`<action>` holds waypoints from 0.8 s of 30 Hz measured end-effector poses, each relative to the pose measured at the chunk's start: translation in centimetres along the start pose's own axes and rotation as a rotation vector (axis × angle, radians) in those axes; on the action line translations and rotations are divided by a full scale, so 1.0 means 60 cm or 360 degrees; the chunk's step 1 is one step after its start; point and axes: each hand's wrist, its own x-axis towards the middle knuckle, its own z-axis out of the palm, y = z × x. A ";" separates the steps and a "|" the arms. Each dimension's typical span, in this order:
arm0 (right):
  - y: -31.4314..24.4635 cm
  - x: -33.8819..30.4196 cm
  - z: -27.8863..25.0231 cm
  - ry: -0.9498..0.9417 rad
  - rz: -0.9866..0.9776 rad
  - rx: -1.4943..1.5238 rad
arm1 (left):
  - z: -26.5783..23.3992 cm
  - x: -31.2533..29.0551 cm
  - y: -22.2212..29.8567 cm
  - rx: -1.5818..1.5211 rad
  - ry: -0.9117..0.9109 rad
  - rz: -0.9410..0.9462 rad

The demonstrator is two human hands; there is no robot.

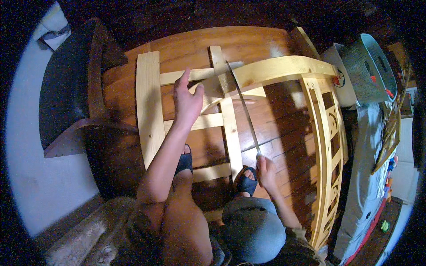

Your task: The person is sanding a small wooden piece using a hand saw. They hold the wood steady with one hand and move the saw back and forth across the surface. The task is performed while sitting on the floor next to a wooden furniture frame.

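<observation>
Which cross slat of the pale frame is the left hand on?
The top slat, farthest from the person: the left hand lies across it with a finger pointing past it. The two lower slats are untouched.

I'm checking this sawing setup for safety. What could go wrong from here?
1. The left hand presses on the pale wooden frame right beside the saw blade; a jump of the blade might cut the fingers.
2. The right hand grips the saw low, near a foot in an open sandal, so a slip could reach the toes.
3. The frame lies loose on the floor and may shift.
</observation>
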 end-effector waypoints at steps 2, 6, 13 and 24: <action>-0.030 0.076 0.022 -0.0104 0.0113 0.0203 | 0.021 -0.004 0.011 0.0021 -0.0009 0.0074; -0.055 0.096 0.037 -0.0199 0.0266 0.0433 | 0.007 -0.008 0.007 0.0111 -0.0022 0.0096; 0.021 -0.058 -0.012 -0.0090 0.0463 0.0757 | -0.002 -0.010 0.008 0.0226 -0.0050 0.0021; 0.010 0.044 0.020 -0.0157 0.0105 0.0325 | 0.006 -0.010 0.008 0.0041 -0.0062 0.0040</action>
